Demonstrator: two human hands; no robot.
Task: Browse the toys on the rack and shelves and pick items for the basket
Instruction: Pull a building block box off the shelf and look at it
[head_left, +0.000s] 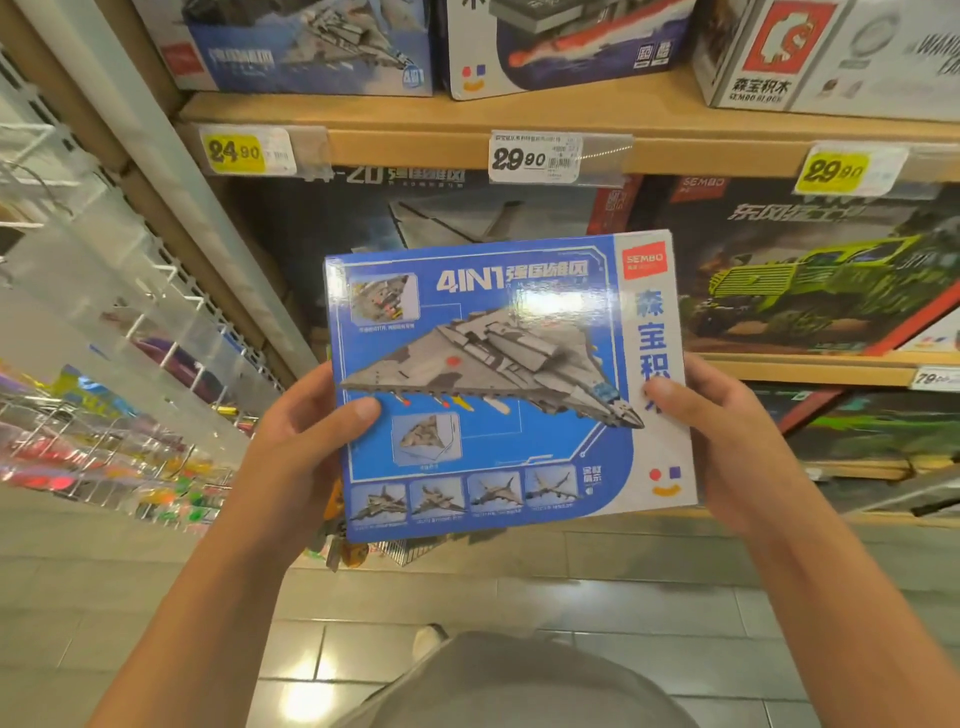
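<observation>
Left hand (306, 441) and right hand (727, 441) grip box (493, 384) by its side edges; inspecting step; next, find unseen basket.

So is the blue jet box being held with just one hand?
No, the left hand grips the left edge of the blue jet box and the right hand grips its right edge.

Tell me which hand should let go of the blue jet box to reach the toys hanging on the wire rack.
Probably the left hand. The wire rack is on that side, while the right hand grips the opposite edge of the blue jet box and could likely hold it alone.
</observation>
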